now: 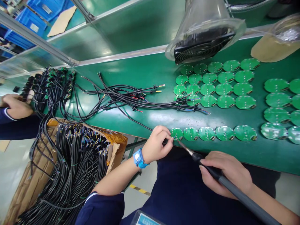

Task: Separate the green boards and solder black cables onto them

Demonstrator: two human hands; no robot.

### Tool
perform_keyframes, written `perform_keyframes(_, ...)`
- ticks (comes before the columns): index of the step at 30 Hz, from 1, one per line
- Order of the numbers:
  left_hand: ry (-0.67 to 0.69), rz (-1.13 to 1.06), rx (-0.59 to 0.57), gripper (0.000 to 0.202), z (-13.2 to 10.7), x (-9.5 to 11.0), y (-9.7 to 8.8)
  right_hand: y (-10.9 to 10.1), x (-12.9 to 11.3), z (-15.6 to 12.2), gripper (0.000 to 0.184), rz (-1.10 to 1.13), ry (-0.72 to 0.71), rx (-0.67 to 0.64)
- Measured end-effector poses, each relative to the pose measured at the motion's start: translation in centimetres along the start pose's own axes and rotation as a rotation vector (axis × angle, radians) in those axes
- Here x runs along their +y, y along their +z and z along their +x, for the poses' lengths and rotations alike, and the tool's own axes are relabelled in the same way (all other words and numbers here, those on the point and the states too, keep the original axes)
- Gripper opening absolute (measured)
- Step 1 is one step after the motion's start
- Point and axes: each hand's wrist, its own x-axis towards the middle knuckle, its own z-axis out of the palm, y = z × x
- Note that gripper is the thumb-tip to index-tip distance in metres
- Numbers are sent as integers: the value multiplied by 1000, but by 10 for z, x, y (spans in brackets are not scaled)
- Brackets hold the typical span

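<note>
My left hand [158,142], with a blue wrist strap [138,158], pinches the end of a black cable [131,120] against the leftmost round green circuit board [177,133] in a row near the table's front edge. My right hand [225,173] is closed round a black soldering iron [211,167], whose metal tip [181,144] touches that same board beside my left fingers.
Several more round green boards [217,84] lie in rows on the green table [145,72]. A loose cable bundle [131,97] crosses the middle. A cardboard box of cables [70,162] stands at left. A fume fan [201,47] sits behind. Another person's hand [16,106] works far left.
</note>
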Motion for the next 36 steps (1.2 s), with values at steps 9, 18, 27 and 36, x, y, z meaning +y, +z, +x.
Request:
perform_keyframes(9, -1, 16, 5, 6, -1, 0, 0, 2, 2, -1, 27, -18, 4, 19)
perform_keyframes(18, 20, 82, 56, 6, -5, -2, 6, 3, 0, 1, 22, -47, 21, 14)
perform_keyframes(27, 57, 148, 62, 5, -8, -4, 9, 5, 3, -6, 27, -71, 18, -22)
perform_keyframes(36, 99, 182, 51, 6, -8, -4, 8, 11, 6, -17, 29, -108, -28, -13)
